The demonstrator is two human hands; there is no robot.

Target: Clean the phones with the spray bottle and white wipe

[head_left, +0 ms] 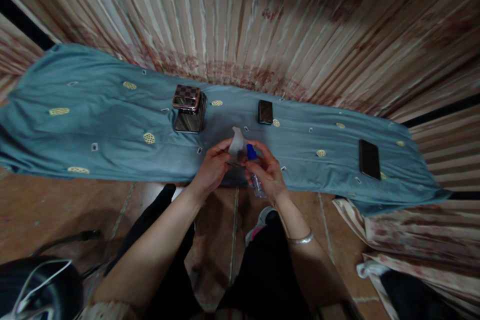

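In the middle of the view, my left hand (214,166) pinches a pale grey cloth or wipe (236,144), which stands up between the fingers. My right hand (270,172) is wrapped round a small clear spray bottle (257,185) with a blue top, tilted so its base points down toward me. The two hands are close together over the front edge of the table, and the right fingertips are near the cloth. Whether they touch it I cannot tell.
A blue-green cloth with pineapple prints (112,125) covers the long table. On it stand a shiny box-like case (189,110), a small dark case (265,112) and a black phone (369,159). Behind hangs a patterned curtain (240,25). A black stool (41,285) with a white cable is lower left.
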